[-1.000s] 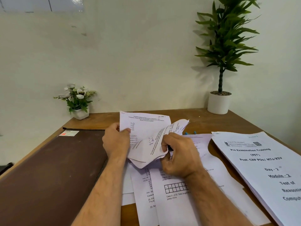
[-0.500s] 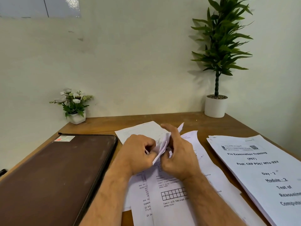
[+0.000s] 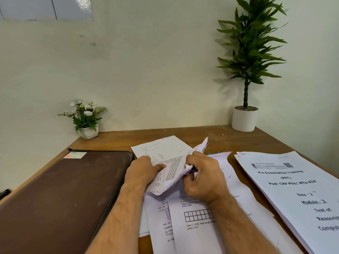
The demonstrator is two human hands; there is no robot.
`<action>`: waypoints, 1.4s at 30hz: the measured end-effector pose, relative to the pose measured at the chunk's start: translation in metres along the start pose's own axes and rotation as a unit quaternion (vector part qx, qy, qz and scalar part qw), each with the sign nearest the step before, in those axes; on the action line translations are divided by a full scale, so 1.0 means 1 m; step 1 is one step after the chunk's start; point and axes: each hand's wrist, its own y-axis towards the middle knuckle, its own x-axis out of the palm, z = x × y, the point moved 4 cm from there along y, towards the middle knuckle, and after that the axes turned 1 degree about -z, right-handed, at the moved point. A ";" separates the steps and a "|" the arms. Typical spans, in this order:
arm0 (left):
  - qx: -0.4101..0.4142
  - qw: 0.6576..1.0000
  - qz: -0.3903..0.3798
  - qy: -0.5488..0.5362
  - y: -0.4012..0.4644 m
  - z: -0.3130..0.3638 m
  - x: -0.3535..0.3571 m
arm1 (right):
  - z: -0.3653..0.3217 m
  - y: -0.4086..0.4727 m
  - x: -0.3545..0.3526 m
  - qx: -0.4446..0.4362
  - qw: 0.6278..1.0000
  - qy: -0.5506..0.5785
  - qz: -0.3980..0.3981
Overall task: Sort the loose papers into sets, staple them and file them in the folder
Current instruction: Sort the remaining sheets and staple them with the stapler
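A small set of printed sheets (image 3: pixel 165 153) is held bent over the middle of the wooden table (image 3: pixel 220 138). My left hand (image 3: pixel 145 171) grips its left edge, thumb on top. My right hand (image 3: pixel 203 176) curls round the folded-back pages at the right; a dark object shows between its fingers, too hidden to name. Loose printed papers (image 3: pixel 198 220) lie spread beneath both hands. A closed brown folder (image 3: pixel 60 195) lies flat at the left. A thick stack headed "Pre Examination Training" (image 3: pixel 297 189) rests at the right.
A small white pot of white flowers (image 3: pixel 86 118) stands at the back left against the wall. A tall green plant in a white pot (image 3: pixel 244 118) stands at the back right corner. A bit of something blue (image 3: pixel 212 153) peeks out behind the papers.
The held sheets were upright a second ago, then folded down towards the table. My hands came together and have since spread slightly, the set now bent between them.
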 end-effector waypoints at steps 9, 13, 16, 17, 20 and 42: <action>0.015 1.000 0.009 0.018 -0.002 0.011 -0.009 | 0.002 0.000 0.002 0.001 1.000 0.000 -0.012; 0.000 0.999 0.028 0.019 -0.002 0.008 -0.006 | 0.002 0.000 0.003 0.005 1.000 -0.005 -0.014; -0.037 0.997 0.052 -0.038 -0.003 0.001 -0.008 | 0.000 0.000 0.003 0.009 1.000 -0.007 -0.020; -0.044 0.996 0.054 -0.051 -0.003 0.000 -0.009 | 0.000 0.000 0.003 0.011 1.000 -0.007 -0.021; -0.059 0.986 0.080 -0.137 -0.006 0.003 -0.015 | 0.000 0.000 0.003 0.010 1.000 -0.008 -0.023; -0.092 0.759 0.292 -0.574 -0.018 -0.004 -0.044 | -0.003 0.002 0.005 0.008 1.000 -0.021 -0.021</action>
